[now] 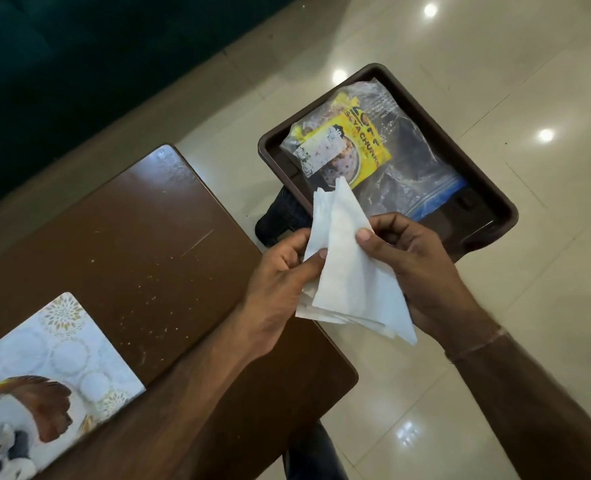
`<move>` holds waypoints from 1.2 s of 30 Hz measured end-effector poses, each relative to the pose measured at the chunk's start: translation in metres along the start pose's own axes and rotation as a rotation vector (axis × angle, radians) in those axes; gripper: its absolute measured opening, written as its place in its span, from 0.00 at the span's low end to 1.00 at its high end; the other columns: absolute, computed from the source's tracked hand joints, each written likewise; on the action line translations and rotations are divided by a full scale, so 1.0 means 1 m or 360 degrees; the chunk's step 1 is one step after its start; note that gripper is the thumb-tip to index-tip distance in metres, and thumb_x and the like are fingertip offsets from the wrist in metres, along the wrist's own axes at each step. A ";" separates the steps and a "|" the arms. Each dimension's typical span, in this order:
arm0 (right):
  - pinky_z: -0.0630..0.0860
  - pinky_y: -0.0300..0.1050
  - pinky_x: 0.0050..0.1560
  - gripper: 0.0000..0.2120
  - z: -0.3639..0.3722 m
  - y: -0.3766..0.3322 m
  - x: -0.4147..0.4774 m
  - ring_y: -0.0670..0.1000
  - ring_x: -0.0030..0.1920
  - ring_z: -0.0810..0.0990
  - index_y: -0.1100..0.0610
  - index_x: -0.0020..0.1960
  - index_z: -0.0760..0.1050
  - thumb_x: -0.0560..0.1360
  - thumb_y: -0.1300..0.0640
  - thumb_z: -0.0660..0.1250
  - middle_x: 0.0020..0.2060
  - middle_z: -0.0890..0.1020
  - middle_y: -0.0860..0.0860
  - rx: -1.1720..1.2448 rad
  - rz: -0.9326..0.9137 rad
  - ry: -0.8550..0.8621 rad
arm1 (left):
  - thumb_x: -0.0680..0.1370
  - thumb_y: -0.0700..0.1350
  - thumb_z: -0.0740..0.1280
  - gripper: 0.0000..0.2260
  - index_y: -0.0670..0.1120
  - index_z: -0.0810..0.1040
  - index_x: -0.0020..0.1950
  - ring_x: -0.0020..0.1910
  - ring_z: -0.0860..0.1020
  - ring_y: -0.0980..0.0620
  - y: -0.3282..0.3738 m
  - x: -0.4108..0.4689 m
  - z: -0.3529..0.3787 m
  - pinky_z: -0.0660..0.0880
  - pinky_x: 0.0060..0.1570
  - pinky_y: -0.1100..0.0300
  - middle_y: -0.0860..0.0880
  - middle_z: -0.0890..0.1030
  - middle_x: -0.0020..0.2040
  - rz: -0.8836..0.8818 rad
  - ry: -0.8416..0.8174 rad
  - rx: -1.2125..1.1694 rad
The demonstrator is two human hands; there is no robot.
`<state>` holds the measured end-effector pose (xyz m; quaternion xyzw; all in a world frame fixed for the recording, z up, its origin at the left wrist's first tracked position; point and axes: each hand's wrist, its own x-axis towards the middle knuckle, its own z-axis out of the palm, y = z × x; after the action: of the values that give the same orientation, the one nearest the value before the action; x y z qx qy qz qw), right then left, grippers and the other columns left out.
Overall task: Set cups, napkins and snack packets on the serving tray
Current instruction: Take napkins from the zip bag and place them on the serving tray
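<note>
Both forearms enter from the lower edge, toward 5 and 6 o'clock, and meet near the centre of the view. The left hand [280, 271] is turned palm-inward, thumb pressed on the front of a stack of white napkins [353, 275] and fingers curled behind its left edge. The right hand [415, 268] grips the stack's right edge — thumb on top, index finger bent above it, remaining fingers folded under the paper. The napkins are folded into a triangle with its point toward 12 o'clock; several layers fan out at the lower edge. A thin band [477, 348] circles the right wrist. At 1 o'clock from the hands lies a dark brown serving tray [425, 109], carrying a clear plastic bag [411, 168] with a blue strip along one end; inside or under the bag sits a yellow snack packet [353, 140] with a white label. The napkin tip overlaps the tray's near rim in the view, but contact cannot be determined. A black object [283, 216] shows below the tray's near corner. At 9 o'clock stands a brown wooden table [141, 244], its surface speckled with crumbs — a patterned white mat [65, 348] rests on its near-left part. The floor [495, 393] is glossy cream tile reflecting ceiling lights. A dark green surface [79, 64] fills the 11 o'clock corner.
</note>
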<state>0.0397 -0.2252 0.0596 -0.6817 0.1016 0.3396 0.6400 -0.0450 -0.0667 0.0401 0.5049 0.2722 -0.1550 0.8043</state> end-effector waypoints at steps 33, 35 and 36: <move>0.75 0.37 0.48 0.14 0.239 0.052 -0.061 0.45 0.49 0.76 0.48 0.54 0.75 0.73 0.42 0.71 0.53 0.76 0.46 -0.1708 -0.0931 -0.0521 | 0.79 0.53 0.67 0.07 0.62 0.84 0.52 0.51 0.85 0.52 -0.052 -0.158 -0.172 0.82 0.45 0.58 0.53 0.87 0.52 0.0279 0.0848 -0.0354; 0.77 0.43 0.53 0.24 0.262 0.066 -0.079 0.47 0.54 0.77 0.48 0.61 0.75 0.72 0.35 0.67 0.57 0.77 0.47 -0.1686 -0.0839 -0.0784 | 0.83 0.56 0.60 0.14 0.56 0.85 0.54 0.54 0.85 0.50 -0.053 -0.175 -0.188 0.82 0.48 0.55 0.49 0.87 0.53 0.0332 0.0888 -0.0469; 0.77 0.44 0.56 0.31 0.273 0.073 -0.087 0.47 0.58 0.76 0.48 0.66 0.72 0.69 0.32 0.67 0.61 0.75 0.46 -0.1670 -0.0721 -0.0902 | 0.83 0.60 0.57 0.19 0.53 0.85 0.55 0.54 0.85 0.49 -0.053 -0.185 -0.196 0.82 0.48 0.56 0.47 0.87 0.54 0.0320 0.0882 -0.0545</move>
<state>-0.1586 -0.0057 0.0663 -0.7929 -0.3981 0.3675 0.2789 -0.2765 0.0813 0.0445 0.4099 0.4514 0.1161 0.7841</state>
